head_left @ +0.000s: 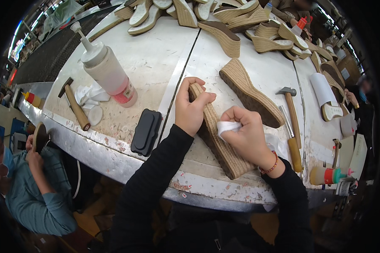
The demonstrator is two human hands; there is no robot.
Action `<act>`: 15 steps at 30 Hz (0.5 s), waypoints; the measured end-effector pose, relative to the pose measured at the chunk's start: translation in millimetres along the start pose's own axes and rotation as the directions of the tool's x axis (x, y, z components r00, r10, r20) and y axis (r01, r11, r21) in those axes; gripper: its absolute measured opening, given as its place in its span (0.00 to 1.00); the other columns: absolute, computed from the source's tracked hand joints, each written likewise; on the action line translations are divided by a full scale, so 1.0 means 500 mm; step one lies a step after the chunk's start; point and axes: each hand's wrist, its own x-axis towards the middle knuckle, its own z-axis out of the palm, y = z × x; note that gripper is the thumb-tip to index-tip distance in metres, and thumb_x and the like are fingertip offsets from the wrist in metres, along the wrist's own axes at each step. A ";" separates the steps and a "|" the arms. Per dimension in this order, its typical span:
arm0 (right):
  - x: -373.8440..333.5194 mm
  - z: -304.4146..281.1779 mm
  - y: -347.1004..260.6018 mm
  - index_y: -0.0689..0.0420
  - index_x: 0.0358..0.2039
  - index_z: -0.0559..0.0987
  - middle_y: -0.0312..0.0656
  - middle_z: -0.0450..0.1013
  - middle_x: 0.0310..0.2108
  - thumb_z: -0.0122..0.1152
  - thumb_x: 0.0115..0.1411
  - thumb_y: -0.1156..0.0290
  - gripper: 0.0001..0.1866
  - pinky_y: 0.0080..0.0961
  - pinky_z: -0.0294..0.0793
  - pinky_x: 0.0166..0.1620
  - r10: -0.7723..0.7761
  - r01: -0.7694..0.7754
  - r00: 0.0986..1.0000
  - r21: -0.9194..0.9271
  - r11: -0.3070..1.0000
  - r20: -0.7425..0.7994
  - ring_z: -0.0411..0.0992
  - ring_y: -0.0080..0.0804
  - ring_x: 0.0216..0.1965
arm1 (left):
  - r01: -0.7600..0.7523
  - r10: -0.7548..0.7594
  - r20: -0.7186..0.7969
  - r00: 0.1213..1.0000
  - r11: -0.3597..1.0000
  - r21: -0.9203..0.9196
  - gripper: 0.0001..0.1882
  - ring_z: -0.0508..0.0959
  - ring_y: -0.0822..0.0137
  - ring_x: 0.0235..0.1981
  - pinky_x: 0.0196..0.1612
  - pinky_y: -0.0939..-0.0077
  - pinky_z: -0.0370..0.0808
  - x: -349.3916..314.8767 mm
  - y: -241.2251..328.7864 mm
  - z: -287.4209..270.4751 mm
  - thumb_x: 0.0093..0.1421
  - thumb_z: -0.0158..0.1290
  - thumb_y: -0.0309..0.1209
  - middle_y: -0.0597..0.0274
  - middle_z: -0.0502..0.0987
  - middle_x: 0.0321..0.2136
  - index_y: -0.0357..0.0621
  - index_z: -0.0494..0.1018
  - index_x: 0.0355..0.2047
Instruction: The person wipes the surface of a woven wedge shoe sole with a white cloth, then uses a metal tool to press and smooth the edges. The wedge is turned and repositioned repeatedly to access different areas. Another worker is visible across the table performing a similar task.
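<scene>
My left hand [191,105] is closed around the narrow toe end of a woven wedge shoe sole [223,145]. The sole lies tilted on its side, its braided wall toward my right hand and its brown bottom to the left. In my right hand [247,133] a small white cloth [229,127] is pinched and pressed against the braided side. Just beyond, a second wedge sole [251,92] rests on the table, touched by neither hand. My right fingertips are partly hidden by the cloth and the hand itself.
Many wedge soles [223,36] are heaped at the table's far side. A squeeze bottle [109,69], a hammer [76,105] and a black case [146,132] stand or lie left. Right are another hammer [292,114] and a wooden-handled tool [294,154]. A co-worker [38,185] sits at left.
</scene>
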 end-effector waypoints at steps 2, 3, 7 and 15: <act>0.008 0.004 0.000 0.63 0.23 0.74 0.33 0.70 0.18 0.59 0.43 0.79 0.05 0.14 0.64 0.25 -0.037 0.038 0.999 0.023 0.999 -0.036 0.64 0.13 0.21 | 0.015 -0.015 0.005 1.000 1.000 -0.010 0.15 0.67 0.76 0.27 0.31 0.82 0.66 0.000 0.009 0.002 0.46 0.56 0.24 0.65 0.67 0.26 0.39 0.66 0.34; 0.012 0.007 0.000 0.63 0.23 0.74 0.33 0.70 0.18 0.59 0.43 0.79 0.05 0.14 0.64 0.25 -0.046 0.047 0.998 0.030 0.998 -0.046 0.64 0.13 0.21 | 0.027 -0.026 0.007 1.000 1.000 -0.013 0.15 0.67 0.76 0.27 0.31 0.82 0.66 -0.001 0.010 0.002 0.46 0.56 0.24 0.65 0.67 0.26 0.39 0.66 0.34; -0.006 -0.007 0.003 0.63 0.24 0.74 0.32 0.70 0.18 0.59 0.43 0.78 0.05 0.14 0.64 0.25 0.043 -0.041 0.998 -0.043 0.998 0.041 0.64 0.14 0.21 | 0.031 -0.031 0.011 0.999 0.999 -0.009 0.15 0.67 0.76 0.27 0.31 0.82 0.67 0.000 -0.001 0.000 0.46 0.56 0.24 0.65 0.67 0.26 0.39 0.65 0.34; -0.005 -0.003 0.000 0.63 0.22 0.74 0.36 0.69 0.17 0.59 0.42 0.77 0.05 0.16 0.65 0.25 0.034 -0.034 0.999 -0.010 0.999 0.021 0.65 0.17 0.20 | 0.034 -0.034 0.013 0.999 0.999 -0.027 0.15 0.68 0.76 0.27 0.31 0.82 0.67 -0.004 0.001 0.001 0.45 0.56 0.24 0.65 0.67 0.26 0.39 0.65 0.34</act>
